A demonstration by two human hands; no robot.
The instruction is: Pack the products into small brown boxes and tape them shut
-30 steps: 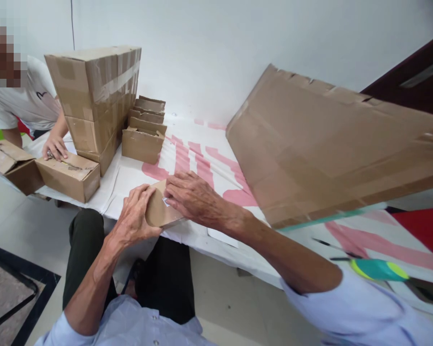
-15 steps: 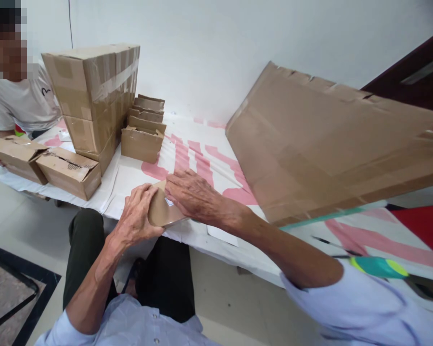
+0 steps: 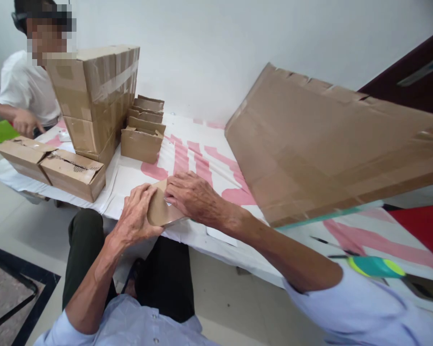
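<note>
A small brown cardboard box (image 3: 159, 209) rests at the table's front edge before me. My left hand (image 3: 139, 209) grips its left end, thumb along the near side and fingers over the far side. Across the box's right part lies my right hand (image 3: 191, 194), fingers curled and fingertips pressed together at a small white sticker (image 3: 168, 202) on the top face. Most of that sticker is hidden under the fingertips, as is the right end of the box.
Two closed cartons (image 3: 72, 173) line the left table edge. Behind them rises a tall taped cardboard stack (image 3: 104, 96), beside several open boxes (image 3: 142, 144). A large cardboard sheet (image 3: 332, 149) leans at right, near a teal-and-yellow tool (image 3: 377, 266). A co-worker (image 3: 32, 91) sits far left.
The two closed cartons have slid right and now stand aligned. The co-worker has moved right, a hand now showing above the cartons. My hands have barely shifted; less of the sticker shows.
</note>
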